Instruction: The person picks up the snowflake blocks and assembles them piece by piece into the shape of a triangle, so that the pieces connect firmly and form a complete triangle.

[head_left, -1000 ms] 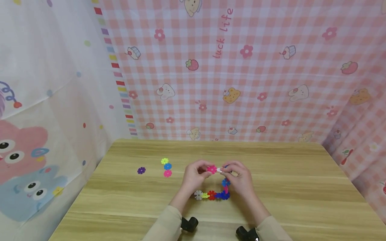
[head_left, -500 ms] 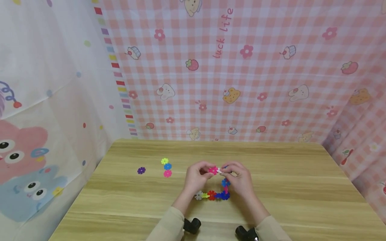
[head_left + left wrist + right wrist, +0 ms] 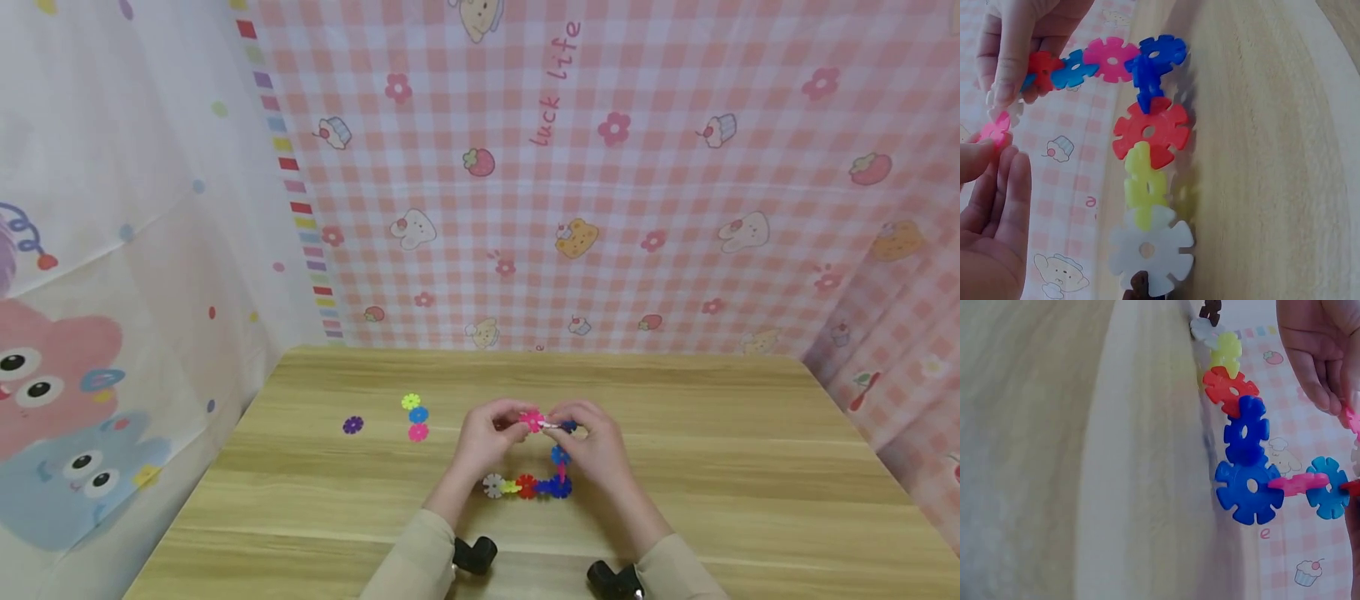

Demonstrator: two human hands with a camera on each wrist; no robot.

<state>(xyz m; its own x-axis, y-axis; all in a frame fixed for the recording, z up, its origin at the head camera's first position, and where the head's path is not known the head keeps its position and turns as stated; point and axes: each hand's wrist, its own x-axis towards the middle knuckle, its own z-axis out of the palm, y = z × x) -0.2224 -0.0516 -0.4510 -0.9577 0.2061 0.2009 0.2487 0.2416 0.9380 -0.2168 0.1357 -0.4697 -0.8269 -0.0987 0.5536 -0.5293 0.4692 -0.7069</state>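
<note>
In the head view, my left hand (image 3: 487,437) pinches a pink snowflake disc (image 3: 533,420) between thumb and fingers. My right hand (image 3: 592,437) pinches a white snowflake disc (image 3: 1015,114), which meets the pink one edge to edge; whether their slots are locked is unclear. A bent chain of linked discs hangs from the right hand's side: red (image 3: 1045,62), light blue (image 3: 1327,499), pink (image 3: 1113,69), two dark blue (image 3: 1235,494), red (image 3: 1127,132), yellow (image 3: 1135,169) and white (image 3: 1169,247). A brown disc (image 3: 1211,311) shows at the chain's far end. Fingers partly cover the upper pieces.
Left of the hands, a purple disc (image 3: 352,425) lies alone on the wooden table (image 3: 300,500). Near it, yellow (image 3: 411,402), blue (image 3: 418,415) and pink (image 3: 417,432) discs form a column. Black wrist mounts (image 3: 476,556) sit below both forearms. A checked cloth (image 3: 660,183) hangs behind.
The pink disc has shifted slightly right, against the white one. The white disc has turned to appear thinner, and a dark blue piece shows more beside the right fingers. Loose discs stay put.
</note>
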